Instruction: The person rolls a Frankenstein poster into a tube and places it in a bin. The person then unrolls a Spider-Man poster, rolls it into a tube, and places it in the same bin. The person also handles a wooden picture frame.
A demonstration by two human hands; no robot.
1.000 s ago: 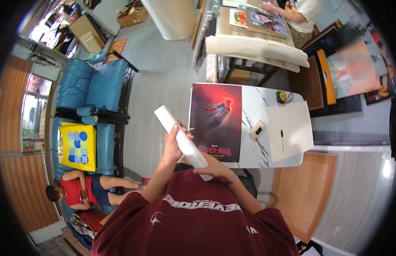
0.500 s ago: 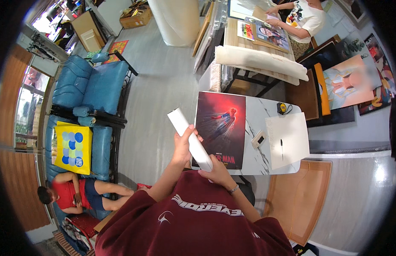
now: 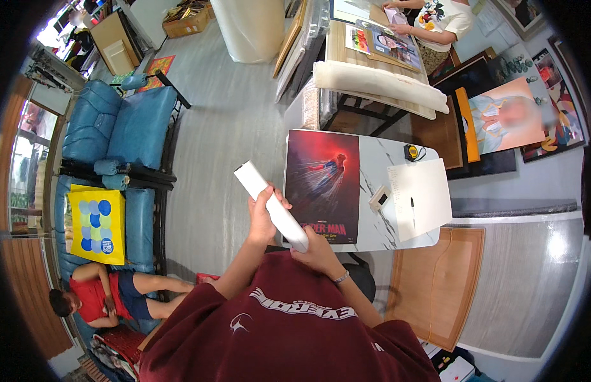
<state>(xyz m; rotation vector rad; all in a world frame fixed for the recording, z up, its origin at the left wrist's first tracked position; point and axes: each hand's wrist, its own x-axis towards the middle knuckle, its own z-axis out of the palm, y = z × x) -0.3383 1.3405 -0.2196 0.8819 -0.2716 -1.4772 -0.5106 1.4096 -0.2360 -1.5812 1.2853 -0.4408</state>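
In the head view I have both bare hands on one thing, a long white carton (image 3: 288, 224) held aslant in front of the maroon shirt (image 3: 295, 344). The left hand (image 3: 262, 219) is closed around its middle, thumb across the upper face; I can make out some fingertips past the far edge, but the rest of that grip is behind the carton. The right hand (image 3: 317, 256) grips the lower end, and it covers enough of that end that I cannot see how the fingers sit underneath. A dark spot shows at the carton's upper end, too small for me to read as a slot or an opening.

Just beyond the hands, a red and dark poster (image 3: 324, 172) lies on the marble-patterned table (image 3: 378, 159); whether the right hand touches its lower edge I cannot tell. To its right I see a small white device (image 3: 379, 198), a sheet of paper (image 3: 432, 191) bearing a black pen (image 3: 413, 207), and a tape measure (image 3: 412, 152). A dark seat (image 3: 362, 280) is half hidden by the right forearm. At the far table (image 3: 337, 51), the upper edge cuts off a co-worker's head
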